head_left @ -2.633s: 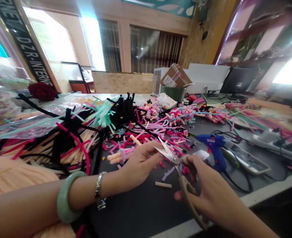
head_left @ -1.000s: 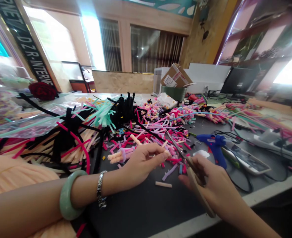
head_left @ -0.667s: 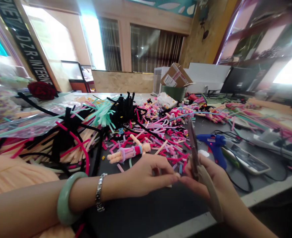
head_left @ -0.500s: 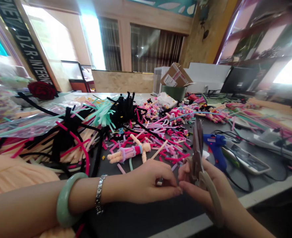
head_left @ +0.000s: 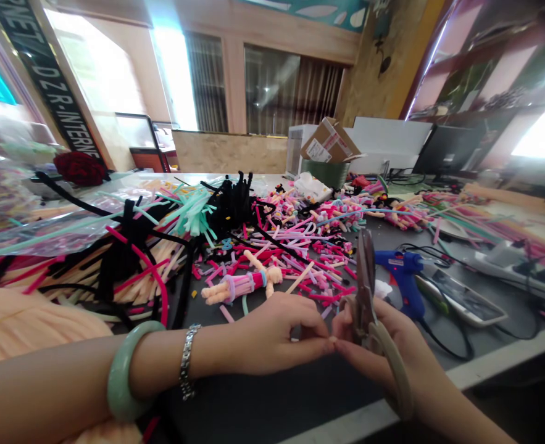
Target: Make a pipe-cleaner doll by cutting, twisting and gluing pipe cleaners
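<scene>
From where I stand, the right hand point(head_left: 399, 345) has a firm hold of the scissors point(head_left: 366, 277), blades pointing up, near the table's front edge. The left hand point(head_left: 291, 333) pinches its fingertips against the right's; I can't tell whether anything's between them. A pipe-cleaner doll point(head_left: 239, 288) lies just beyond the left hand, with cut pipe-cleaner pieces point(head_left: 321, 264) crowding the far side. Right of the scissors, partly behind them, sits a blue glue gun point(head_left: 404, 274), then a smartphone point(head_left: 469, 302).

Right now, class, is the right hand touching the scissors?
Touching. The head view shows the scissors held in the right hand, blades pointing up.
</scene>
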The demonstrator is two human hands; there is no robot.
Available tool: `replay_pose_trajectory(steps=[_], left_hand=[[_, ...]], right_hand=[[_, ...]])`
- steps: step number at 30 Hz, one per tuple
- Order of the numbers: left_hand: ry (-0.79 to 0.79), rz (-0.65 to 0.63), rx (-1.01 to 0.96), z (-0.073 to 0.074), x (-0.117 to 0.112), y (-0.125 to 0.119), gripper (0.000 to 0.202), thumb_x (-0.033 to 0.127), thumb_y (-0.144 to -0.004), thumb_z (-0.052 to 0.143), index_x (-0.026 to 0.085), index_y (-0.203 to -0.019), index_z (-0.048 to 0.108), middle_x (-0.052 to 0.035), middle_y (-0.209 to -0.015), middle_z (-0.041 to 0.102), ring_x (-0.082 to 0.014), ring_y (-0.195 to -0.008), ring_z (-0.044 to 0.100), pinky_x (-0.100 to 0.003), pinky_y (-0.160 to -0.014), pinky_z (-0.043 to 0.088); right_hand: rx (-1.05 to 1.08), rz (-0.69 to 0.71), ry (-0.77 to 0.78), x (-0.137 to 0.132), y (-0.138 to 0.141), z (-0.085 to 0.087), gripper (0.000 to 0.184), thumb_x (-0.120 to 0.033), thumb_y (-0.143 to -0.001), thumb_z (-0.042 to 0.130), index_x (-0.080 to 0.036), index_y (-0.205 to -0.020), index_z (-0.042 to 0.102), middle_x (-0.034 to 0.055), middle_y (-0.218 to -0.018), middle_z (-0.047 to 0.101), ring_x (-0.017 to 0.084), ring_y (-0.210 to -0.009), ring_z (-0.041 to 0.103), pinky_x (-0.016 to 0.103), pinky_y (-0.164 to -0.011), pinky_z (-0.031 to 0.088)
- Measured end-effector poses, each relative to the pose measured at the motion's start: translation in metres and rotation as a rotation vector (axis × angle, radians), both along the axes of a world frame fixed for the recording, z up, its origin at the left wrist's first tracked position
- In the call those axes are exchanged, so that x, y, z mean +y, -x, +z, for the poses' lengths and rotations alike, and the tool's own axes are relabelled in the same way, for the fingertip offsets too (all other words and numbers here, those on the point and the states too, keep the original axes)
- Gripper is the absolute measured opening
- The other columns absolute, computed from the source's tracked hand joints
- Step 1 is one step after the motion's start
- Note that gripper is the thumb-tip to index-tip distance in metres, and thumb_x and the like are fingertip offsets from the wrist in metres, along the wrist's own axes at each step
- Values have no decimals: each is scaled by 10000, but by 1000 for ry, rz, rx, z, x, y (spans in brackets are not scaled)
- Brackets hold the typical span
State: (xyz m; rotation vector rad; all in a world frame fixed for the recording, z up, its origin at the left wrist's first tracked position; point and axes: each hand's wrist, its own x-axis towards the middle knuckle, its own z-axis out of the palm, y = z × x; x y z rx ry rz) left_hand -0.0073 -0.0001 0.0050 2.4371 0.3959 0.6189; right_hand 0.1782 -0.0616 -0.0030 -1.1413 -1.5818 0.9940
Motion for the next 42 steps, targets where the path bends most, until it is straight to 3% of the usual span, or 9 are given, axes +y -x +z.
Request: replay_pose_trajectory(steps=[12,18,24,28,33,39,42], left_hand=[[63,76,-57,1,-2,-2,194,295,-846,572,123,-760,603,4,-683,544,-78,-607,476,-180,-575,373],[121,68,-107,-3,-2,-2,146,247,-835,572,124,-757,589,7,-684,532,-79,-600,446,-180,-558,364],[305,156,-120,-2,-2,-2,178,291,-821,603,126,-754,602,4,-690,530,-85,-607,448,-182,-530,361],[380,158,-137,-2,-1,-3,174,292,-809,619,131,-749,595,12,-675,521,-79,-593,459,-174,-513,349],[331,100,-93,-4,-1,-3,170,282,-821,599,131,-744,594,31,-618,484,-68,-553,404,-169,-497,325],[187,117,-59,-2,-1,-1,180,306,-803,615,132,-848,610,25,-663,495,-68,-558,429,-170,-505,342],[89,92,-44,-1,-1,-1,134,254,-823,577,130,-814,628,1,-715,524,-80,-608,458,-179,-543,364]], right_hand=[[-79,-76,-152,-1,-1,-11,164,-183,-755,637,-217,-794,481,-28,-710,584,110,-630,566,208,-578,462],[-72,-82,-146,-1,-1,-11,161,-190,-762,648,-214,-804,494,-28,-705,592,112,-624,574,207,-571,465],[9,-71,-69,0,0,-11,162,-216,-749,667,-212,-814,519,-10,-758,625,112,-611,576,206,-557,480],[76,-97,-107,1,1,-12,170,-229,-750,685,-221,-812,527,-17,-741,622,114,-634,584,199,-586,490],[78,-99,-183,-1,-1,-16,173,-195,-760,670,-235,-841,523,-25,-733,613,113,-637,588,200,-602,501],[-136,-146,-240,-2,-1,-13,166,-139,-726,634,-221,-799,510,-21,-690,604,121,-590,583,214,-559,490],[-211,-166,-259,-3,-1,-11,162,-152,-708,637,-214,-790,513,-15,-672,607,132,-579,588,228,-555,492]])
